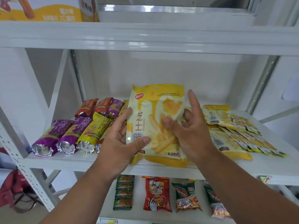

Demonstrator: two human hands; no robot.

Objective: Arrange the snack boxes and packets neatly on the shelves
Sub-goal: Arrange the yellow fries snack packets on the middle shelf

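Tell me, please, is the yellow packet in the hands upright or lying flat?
Upright: the yellow packet stands on its bottom edge, top seam uppermost.

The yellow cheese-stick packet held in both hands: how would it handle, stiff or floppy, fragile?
The yellow packet looks like thin film, creased where the right hand pinches it, so probably floppy. The left hand steadies its edge. The sticks pictured on it suggest brittle contents. Its glossy surface may be slippery.

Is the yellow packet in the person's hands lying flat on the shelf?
No: the yellow packet stands upright, with the left hand at its left edge and the right hand pinching its front above the shelf.
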